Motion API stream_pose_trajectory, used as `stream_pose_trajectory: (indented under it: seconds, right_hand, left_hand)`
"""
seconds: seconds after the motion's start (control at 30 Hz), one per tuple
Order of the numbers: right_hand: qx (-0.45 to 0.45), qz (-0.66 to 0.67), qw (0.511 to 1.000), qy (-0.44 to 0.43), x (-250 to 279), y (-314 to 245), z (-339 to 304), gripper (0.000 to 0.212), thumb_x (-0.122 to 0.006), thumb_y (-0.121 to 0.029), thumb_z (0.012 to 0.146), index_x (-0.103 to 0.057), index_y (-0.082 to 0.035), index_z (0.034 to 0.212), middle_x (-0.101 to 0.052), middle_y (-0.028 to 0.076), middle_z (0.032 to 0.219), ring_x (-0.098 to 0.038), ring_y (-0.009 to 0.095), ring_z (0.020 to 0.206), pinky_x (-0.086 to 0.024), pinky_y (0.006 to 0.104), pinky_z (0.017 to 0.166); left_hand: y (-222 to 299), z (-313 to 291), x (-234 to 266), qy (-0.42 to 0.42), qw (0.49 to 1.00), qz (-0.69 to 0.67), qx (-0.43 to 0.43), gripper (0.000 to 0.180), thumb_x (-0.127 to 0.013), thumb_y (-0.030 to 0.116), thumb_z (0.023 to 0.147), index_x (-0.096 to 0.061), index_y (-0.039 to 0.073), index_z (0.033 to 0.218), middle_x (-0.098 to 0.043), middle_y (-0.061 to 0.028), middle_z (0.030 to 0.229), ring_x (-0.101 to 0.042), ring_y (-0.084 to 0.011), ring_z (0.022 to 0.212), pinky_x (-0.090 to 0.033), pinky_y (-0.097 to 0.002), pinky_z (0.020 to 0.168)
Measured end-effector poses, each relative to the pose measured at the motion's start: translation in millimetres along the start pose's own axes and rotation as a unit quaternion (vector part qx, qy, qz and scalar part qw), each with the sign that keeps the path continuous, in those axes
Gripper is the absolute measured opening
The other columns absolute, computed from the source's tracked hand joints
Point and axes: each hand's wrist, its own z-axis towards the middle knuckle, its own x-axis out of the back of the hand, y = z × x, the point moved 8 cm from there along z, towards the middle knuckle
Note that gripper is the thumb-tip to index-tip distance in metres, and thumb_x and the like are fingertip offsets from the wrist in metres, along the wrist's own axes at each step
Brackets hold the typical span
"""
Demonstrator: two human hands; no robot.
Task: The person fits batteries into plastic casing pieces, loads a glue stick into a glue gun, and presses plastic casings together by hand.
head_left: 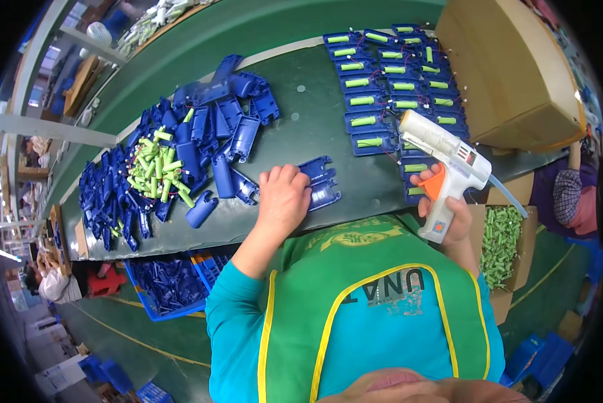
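Note:
My right hand is wrapped round a white hot glue gun with an orange trigger, its nozzle pointing to the upper left. A pale blue glue stick pokes out of its back. My left hand rests low over the bench with curled fingers, at the left edge of two blue plastic shells lying one above the other. Its fingertips are partly hidden but seem to grip the shell edge. Beyond the glue gun, rows of blue shells each hold a green battery cell with thin wires.
Loose blue shells and a heap of green cells cover the left of the green bench. A cardboard box stands at the right. Below are a carton of green cells and a blue crate. Other people work nearby.

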Motion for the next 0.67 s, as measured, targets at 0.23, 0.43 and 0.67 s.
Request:
stream_pose_trajectory:
  seconds: [0.23,0.43,0.67]
  right_hand:
    - [0.016,-0.047,0.999,-0.009,-19,-17,3,0.068,-0.059,-0.026,0.080,-0.038,0.005,0.137,-0.053,0.023,0.128,-0.052,0.036,0.126,-0.060,0.0287,0.060]
    - [0.005,-0.064,0.998,0.003,-15,-32,-2,0.070,-0.061,-0.029,0.081,-0.038,0.007,0.137,-0.054,0.023,0.125,-0.056,0.035,0.120,-0.058,0.0270,0.051]
    - [-0.082,-0.239,0.967,0.010,0,-41,-16,0.075,-0.064,-0.043,0.079,-0.043,0.006,0.132,-0.060,0.017,0.112,-0.063,0.028,0.106,-0.054,0.0244,0.056]
  left_hand:
    - [61,15,-26,-0.022,0.992,-0.074,-0.099,0.018,-0.075,0.018,0.073,-0.068,0.013,0.088,-0.060,-0.0035,0.096,-0.056,-0.0254,0.094,-0.039,-0.0399,0.080]
    - [91,42,-48,-0.007,0.988,-0.097,-0.117,0.017,-0.074,0.017,0.074,-0.067,0.012,0.089,-0.059,-0.0038,0.092,-0.055,-0.0249,0.092,-0.039,-0.0392,0.079]
    - [93,50,-54,0.004,0.982,-0.153,-0.111,0.018,-0.074,0.015,0.074,-0.066,0.010,0.089,-0.058,-0.0062,0.097,-0.054,-0.0276,0.092,-0.040,-0.0432,0.082]
